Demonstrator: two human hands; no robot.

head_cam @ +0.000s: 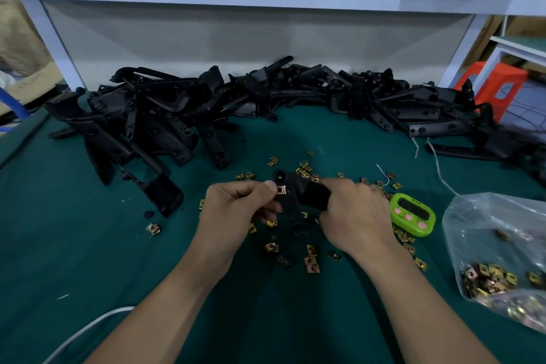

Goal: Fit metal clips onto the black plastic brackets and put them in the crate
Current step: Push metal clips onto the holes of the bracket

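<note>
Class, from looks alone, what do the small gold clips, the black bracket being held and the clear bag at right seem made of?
Small square gold-coloured clips: likely plated steel; glinting, thin folded edges.
Long black moulded bracket: probably plastic; matt, dull sheen, moulded holes.
Clear crinkled bag: thin plastic film; see-through, creased, glossy highlights.

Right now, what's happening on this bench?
A person is fitting a metal clip onto a black bracket over the green mat. The right hand grips the bracket while the left hand pinches the clip against its upper end. More brackets lie piled along the back, loose clips are scattered around the hands, and a bag of clips sits at the right, near a green timer. No crate is in view.
</note>
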